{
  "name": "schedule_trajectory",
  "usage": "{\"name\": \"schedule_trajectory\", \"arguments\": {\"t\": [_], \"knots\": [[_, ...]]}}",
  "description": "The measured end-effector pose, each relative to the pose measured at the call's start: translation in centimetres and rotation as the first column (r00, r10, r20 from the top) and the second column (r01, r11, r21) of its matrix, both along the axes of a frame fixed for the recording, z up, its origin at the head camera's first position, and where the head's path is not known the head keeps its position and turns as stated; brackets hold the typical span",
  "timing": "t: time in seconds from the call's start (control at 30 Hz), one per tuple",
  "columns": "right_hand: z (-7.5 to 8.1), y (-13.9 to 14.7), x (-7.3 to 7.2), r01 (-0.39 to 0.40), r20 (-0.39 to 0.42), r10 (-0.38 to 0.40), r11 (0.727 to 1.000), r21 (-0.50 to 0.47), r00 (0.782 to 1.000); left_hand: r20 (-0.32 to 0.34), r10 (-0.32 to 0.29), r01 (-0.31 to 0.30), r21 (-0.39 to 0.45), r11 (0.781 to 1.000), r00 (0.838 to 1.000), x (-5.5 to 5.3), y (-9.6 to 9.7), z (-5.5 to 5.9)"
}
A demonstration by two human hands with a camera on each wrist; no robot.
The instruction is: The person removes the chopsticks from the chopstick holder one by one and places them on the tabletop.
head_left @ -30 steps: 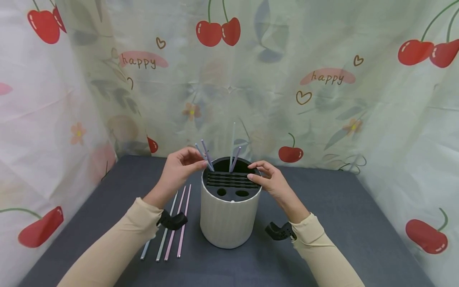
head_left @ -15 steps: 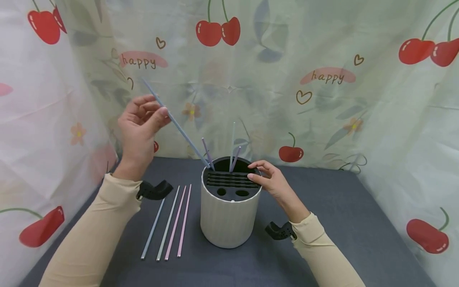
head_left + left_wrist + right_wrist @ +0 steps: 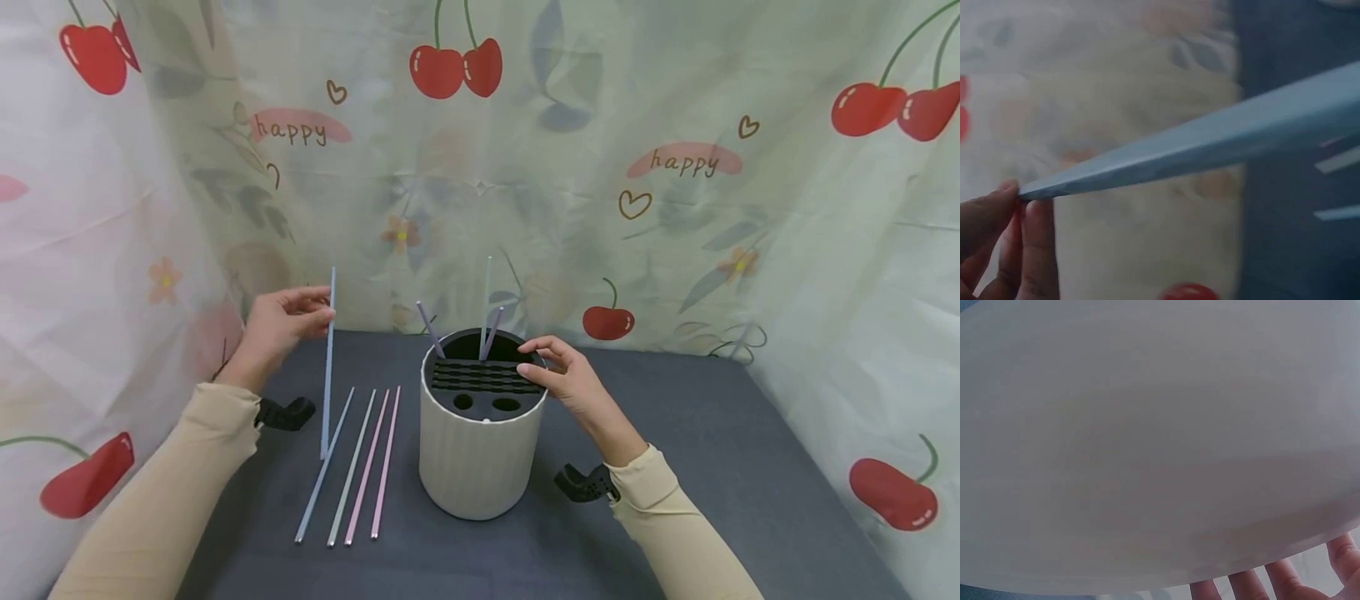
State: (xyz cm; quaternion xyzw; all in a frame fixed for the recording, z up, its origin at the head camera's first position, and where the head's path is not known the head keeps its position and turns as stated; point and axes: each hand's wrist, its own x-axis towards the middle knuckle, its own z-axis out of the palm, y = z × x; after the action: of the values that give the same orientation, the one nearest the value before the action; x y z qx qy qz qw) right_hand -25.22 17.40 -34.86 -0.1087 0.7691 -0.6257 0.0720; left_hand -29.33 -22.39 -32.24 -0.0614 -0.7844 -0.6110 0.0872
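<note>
Pinched a blue stick [image 3: 327, 375] with the left hand [image 3: 281, 329] and gripped the pot [image 3: 480, 467] with the right hand [image 3: 566, 375]. Seemed done with four sticks [image 3: 364, 479] toward the table's [image 3: 712, 450] left edge, leaving three sticks [image 3: 431, 332] inside.

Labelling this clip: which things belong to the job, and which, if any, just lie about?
Seemingly the job:
thin blue stick, in left hand
ribbed white cylindrical holder with black slotted insert, right hand at rim
purple and pale sticks standing inside
blue, pale and pink sticks lying alongside

Seemingly background:
dark grey table
cherry-print sheeting
black wrist gear
</note>
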Motion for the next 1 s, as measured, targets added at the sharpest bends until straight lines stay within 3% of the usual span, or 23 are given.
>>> {"name": "schedule_trajectory", "arguments": {"t": [0.07,0.17,0.3,0.43,0.5,0.63,1.0], "knots": [[0.0,0.0,0.0,0.000,-0.003,0.000,1.000,-0.001,1.000,0.091,-0.008,0.019,-0.121,0.993,0.996,-0.5,-0.8,-2.5],[0.0,0.0,0.0,-0.003,-0.003,0.003,1.000,-0.005,1.000,0.233,-0.016,0.076,-0.251,0.965,0.972,-0.9,-1.8,-6.2],[0.0,-0.1,0.0,-0.005,0.001,0.005,1.000,-0.005,1.000,0.350,0.022,0.092,-0.308,0.947,0.936,-1.1,-2.4,-10.2],[-0.1,0.0,-0.1,-0.007,-0.001,0.007,1.000,-0.009,1.000,0.427,0.087,0.056,-0.311,0.949,0.900,-1.4,-2.5,-12.7],[-0.1,0.0,0.0,-0.009,-0.003,0.009,1.000,-0.012,1.000,0.452,0.113,0.041,-0.317,0.948,0.885,-1.5,-2.4,-13.3],[-0.1,0.1,0.0,-0.008,-0.002,0.008,1.000,-0.014,1.000,0.470,0.138,0.028,-0.330,0.943,0.872,-1.8,-2.2,-13.8],[-0.1,0.1,-0.1,0.001,0.003,-0.001,1.000,-0.012,1.000,0.482,0.169,-0.003,-0.325,0.946,0.860,-1.9,-1.8,-14.0]]}}
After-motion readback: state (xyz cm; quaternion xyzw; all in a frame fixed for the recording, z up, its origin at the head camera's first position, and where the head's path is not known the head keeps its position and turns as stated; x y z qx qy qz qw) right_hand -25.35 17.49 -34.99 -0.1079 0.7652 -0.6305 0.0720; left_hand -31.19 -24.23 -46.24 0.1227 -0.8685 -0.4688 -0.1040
